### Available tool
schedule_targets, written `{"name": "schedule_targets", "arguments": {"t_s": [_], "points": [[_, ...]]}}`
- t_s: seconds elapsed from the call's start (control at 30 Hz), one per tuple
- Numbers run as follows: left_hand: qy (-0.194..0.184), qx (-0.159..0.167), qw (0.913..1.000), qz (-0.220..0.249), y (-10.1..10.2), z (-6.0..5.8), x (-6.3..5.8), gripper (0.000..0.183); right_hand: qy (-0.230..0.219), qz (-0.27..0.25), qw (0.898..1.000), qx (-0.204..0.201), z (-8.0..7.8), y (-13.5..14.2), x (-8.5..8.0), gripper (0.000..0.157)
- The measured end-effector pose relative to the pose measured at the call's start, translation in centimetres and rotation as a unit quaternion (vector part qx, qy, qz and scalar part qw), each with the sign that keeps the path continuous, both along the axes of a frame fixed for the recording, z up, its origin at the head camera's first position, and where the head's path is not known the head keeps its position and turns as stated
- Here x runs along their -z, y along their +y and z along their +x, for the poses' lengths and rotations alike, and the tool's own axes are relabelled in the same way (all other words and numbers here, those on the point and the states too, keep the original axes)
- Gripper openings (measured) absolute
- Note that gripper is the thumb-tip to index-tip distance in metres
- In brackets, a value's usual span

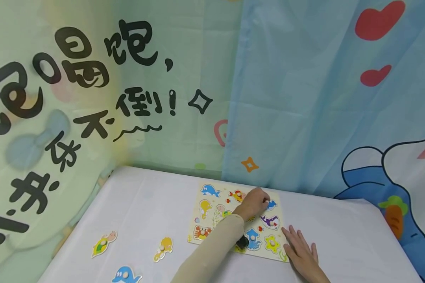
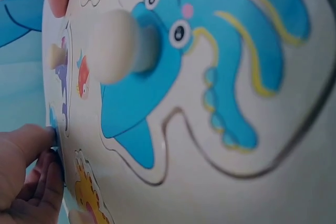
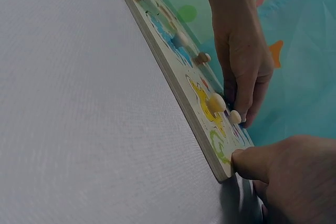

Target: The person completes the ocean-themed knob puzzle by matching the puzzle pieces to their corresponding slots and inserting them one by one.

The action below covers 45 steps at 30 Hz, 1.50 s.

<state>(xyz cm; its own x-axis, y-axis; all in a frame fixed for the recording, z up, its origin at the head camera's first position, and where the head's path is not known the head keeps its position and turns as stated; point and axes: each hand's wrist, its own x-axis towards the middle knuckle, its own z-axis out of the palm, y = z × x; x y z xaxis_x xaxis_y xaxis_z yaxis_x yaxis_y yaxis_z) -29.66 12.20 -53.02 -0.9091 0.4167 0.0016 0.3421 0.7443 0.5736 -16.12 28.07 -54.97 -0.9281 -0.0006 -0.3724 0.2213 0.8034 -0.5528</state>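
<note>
A knobbed puzzle board [image 1: 194, 220] with sea animals lies near the table's far edge. My left hand [image 1: 255, 201] reaches over it to the upper right, thumb and fingers pinching a blue sea-animal puzzle piece [image 1: 271, 204] that they partly hide. Just below that hand is a purple whale piece [image 1: 270, 222]. My right hand [image 1: 302, 249] lies at the board's right side with fingers extended; its thumb [image 3: 252, 162] touches the corner. A blue octopus piece [image 2: 131, 77] with a pale knob fills much of the left wrist view. Near it sits a yellow starfish piece [image 1: 272, 244].
Left of the board, a turtle piece [image 1: 104, 243], a seahorse piece [image 1: 163, 249] and a blue whale piece [image 1: 125, 275] lie on the white tablecloth [image 1: 145, 212]. A crab piece [image 1: 201, 232] is on the board's left. Printed curtains [image 1: 290, 98] hang behind the table.
</note>
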Motion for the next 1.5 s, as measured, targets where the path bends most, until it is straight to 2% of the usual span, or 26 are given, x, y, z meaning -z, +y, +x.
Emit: {"name": "schedule_targets", "arguments": {"t_s": [0.27, 0.5, 0.7, 0.83, 0.97, 1.23, 1.37, 1.5], "points": [[0.004, 0.009, 0.9998, 0.020, -0.5, 0.1, 0.7, 0.023, -0.002, -0.004, 1.000, 0.006, 0.3, -0.1, 0.4, 0.058], [-0.015, 0.005, 0.9962, 0.086, -2.0, -0.3, 1.1, 0.024, -0.007, -0.005, 1.000, 0.008, 0.4, 0.0, 0.4, 0.059], [-0.015, 0.055, 0.9926, 0.107, -4.9, -0.4, 0.4, 0.025, -0.011, -0.006, 1.000, 0.006, 0.5, 0.3, 0.2, 0.059], [-0.008, 0.085, 0.9894, 0.117, -7.7, 0.4, 0.1, 0.026, -0.012, 0.001, 1.000, 0.004, 0.4, 0.4, 0.1, 0.058], [-0.016, 0.090, 0.9860, 0.139, -11.5, 2.4, -0.3, 0.027, -0.010, 0.001, 1.000, 0.002, 0.3, 0.4, 0.1, 0.058], [-0.020, 0.040, 0.9875, 0.151, -19.9, 8.1, -1.0, 0.024, -0.011, -0.001, 1.000, 0.002, 0.2, 0.3, -0.2, 0.058], [-0.006, 0.003, 0.9903, 0.139, -24.5, 11.2, -1.1, 0.021, -0.008, -0.003, 1.000, -0.001, 0.1, 0.3, -0.4, 0.057], [0.024, -0.050, 0.9898, 0.131, -29.0, 14.8, -0.9, 0.017, -0.006, -0.003, 1.000, -0.005, 0.0, 0.2, -0.5, 0.058]]}}
